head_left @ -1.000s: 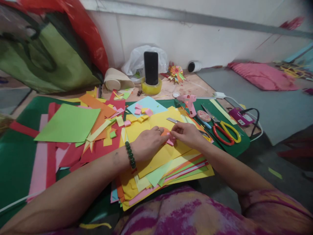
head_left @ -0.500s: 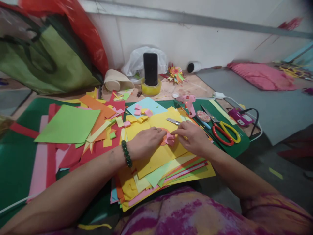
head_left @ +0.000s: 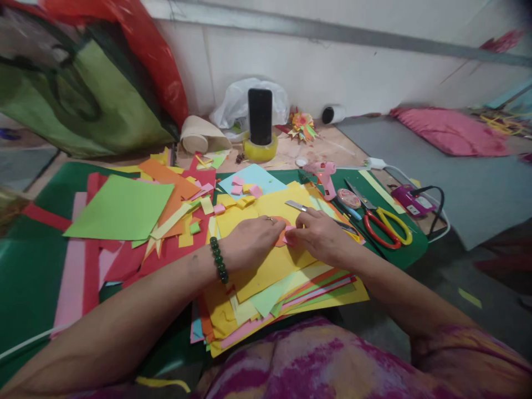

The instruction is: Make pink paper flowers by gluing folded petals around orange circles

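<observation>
My left hand [head_left: 254,238], fingers pressed together, holds down an orange paper disc [head_left: 282,223] on a stack of yellow paper sheets [head_left: 266,271]. At the disc's right side my right hand [head_left: 322,235] pinches a small pink paper piece [head_left: 288,235], partly hidden by the fingers. A cutter knife [head_left: 295,205] shows its blade just beyond my right hand; I cannot tell whether it lies there or is tucked in the hand. Folded pink and yellow paper pieces [head_left: 245,191] lie beyond the hands, some of them on a light blue sheet [head_left: 266,176].
At right are scissors [head_left: 384,224], a pink glue gun [head_left: 326,177] and a purple power socket [head_left: 413,200]. A green sheet [head_left: 124,210] and paper scraps lie left. Behind, a phone [head_left: 260,116] stands in a yellow tape roll [head_left: 261,148], near a paper rosette [head_left: 302,126].
My right fingers have curled in and closed on the pink piece, where the index finger was stretched out over it. My left hand stays on the orange disc. The view has shifted slightly.
</observation>
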Tool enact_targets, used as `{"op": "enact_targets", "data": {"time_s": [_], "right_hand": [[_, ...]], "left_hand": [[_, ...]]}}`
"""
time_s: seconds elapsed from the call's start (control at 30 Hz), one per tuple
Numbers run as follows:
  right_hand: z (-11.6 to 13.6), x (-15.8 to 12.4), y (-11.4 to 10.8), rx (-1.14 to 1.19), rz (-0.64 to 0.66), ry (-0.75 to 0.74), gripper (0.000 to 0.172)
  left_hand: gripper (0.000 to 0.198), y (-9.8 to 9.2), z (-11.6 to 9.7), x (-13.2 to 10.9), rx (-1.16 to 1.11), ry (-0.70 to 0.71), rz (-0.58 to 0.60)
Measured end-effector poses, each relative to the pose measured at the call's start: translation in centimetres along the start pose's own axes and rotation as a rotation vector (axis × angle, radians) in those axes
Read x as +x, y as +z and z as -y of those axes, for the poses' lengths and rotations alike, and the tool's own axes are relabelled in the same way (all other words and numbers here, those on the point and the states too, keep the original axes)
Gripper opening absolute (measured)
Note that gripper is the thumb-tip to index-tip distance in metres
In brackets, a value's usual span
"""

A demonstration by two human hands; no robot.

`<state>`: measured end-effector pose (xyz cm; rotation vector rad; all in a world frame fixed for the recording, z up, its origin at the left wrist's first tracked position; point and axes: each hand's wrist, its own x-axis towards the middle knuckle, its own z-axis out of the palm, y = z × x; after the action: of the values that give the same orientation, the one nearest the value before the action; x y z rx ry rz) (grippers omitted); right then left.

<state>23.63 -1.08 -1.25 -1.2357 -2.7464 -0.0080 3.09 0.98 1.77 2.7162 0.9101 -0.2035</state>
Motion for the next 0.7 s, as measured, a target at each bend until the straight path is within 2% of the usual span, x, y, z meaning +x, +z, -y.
{"op": "enact_targets", "data": {"time_s": [0.13, 0.37, 0.43, 0.5, 0.6, 0.63, 0.7], "right_hand": [[-0.3, -0.2, -0.1, 0.018, -0.02, 0.007, 0.029], [-0.2, 0.1, 0.3, -0.054, 0.026, -0.024, 0.021], [-0.5, 0.0, 0.1, -0.025, 0.002, -0.036, 0.024], [-1.1, -0.5, -0.4, 0.057, -0.083, -0.025, 0.029], [-2.6, -1.6, -2.0, 0.152, -0.262, 0.141, 0.031], [-3.1, -1.9, -2.5, 0.152, -0.277, 0.242, 0.03], [-4.1, -2.5, -3.5, 0.108, -0.206, 0.48, 0.027]], "left_hand": [[0.017, 0.3, 0.1, 0.0, 0.008, 0.015, -0.036], [0.018, 0.5, 0.1, 0.1, 0.02, 0.029, -0.051], [0.022, 0.4, 0.1, 0.0, 0.033, 0.034, -0.053], [0.027, 0.4, 0.0, 0.0, 0.049, 0.034, -0.058], [0.026, 0.5, 0.1, -0.1, 0.089, 0.056, -0.06], [0.024, 0.5, 0.2, -0.1, 0.104, 0.061, -0.058], [0.018, 0.6, 0.2, -0.1, 0.12, 0.053, -0.056]]}}
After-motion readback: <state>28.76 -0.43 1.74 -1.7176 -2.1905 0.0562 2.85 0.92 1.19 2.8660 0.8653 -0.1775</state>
